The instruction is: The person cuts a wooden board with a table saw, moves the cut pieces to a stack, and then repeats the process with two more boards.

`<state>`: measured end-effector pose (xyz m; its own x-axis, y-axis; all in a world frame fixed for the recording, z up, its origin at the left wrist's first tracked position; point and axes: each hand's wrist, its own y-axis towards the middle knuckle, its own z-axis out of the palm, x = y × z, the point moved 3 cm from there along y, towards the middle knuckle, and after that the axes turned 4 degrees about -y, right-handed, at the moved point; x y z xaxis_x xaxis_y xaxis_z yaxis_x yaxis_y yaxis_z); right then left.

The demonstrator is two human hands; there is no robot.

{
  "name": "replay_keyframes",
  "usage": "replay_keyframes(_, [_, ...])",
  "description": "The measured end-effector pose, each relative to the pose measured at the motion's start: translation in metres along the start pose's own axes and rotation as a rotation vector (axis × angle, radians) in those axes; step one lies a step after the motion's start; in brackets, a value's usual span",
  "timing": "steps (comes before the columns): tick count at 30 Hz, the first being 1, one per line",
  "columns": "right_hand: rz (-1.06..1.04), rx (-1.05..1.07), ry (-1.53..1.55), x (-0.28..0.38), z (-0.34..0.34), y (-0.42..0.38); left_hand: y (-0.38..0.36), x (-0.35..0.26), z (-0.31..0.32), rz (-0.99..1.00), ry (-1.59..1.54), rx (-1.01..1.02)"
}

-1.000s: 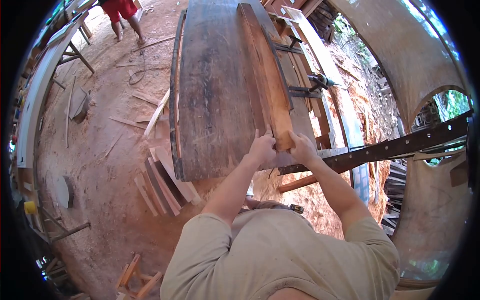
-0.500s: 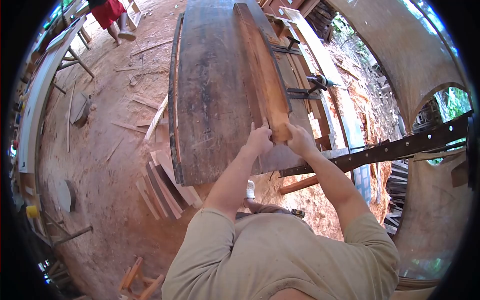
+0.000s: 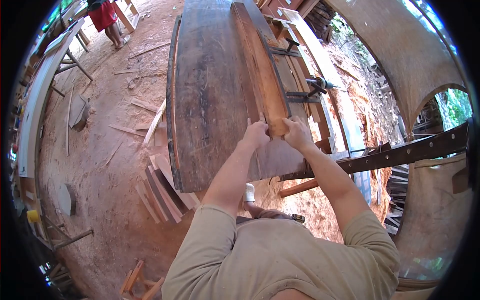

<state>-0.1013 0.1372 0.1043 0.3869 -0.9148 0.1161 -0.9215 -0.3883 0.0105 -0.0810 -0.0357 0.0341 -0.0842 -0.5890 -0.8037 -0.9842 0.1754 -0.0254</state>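
A long reddish-brown wooden board (image 3: 274,95) lies lengthwise on a wide dark wooden tabletop (image 3: 210,100). My left hand (image 3: 257,133) is at the left side of the board's near end, its fingers closed on the edge with one or two fingertips pointing forward. On the right side of the same end, my right hand (image 3: 297,133) grips the board with the thumb over the top. The undersides of both hands' grips are hidden.
Black clamps (image 3: 302,95) stand right of the tabletop, beside a perforated metal bar (image 3: 400,152). Cut wood pieces (image 3: 167,187) lie on the ground at left. A person in red shorts (image 3: 103,16) stands at upper left, near a long workbench (image 3: 37,100).
Both hands and the near end of the board have shifted slightly up and left in view. The tabletop's near edge sits a little lower and further left. The other person's legs have come together.
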Motion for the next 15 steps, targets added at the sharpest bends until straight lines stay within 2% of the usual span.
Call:
replay_keyframes(3, [0.051,-0.005,-0.099,0.008,-0.010,0.005,0.010,0.006,0.001,-0.009,0.018,-0.021])
replay_keyframes(7, [0.001,-0.062,-0.056,0.006,-0.005,0.020,0.021,0.008,-0.007,-0.024,0.006,-0.017])
replay_keyframes(15, [0.104,0.043,-0.038,0.000,0.003,0.051,0.038,0.006,-0.025,-0.070,0.018,0.036])
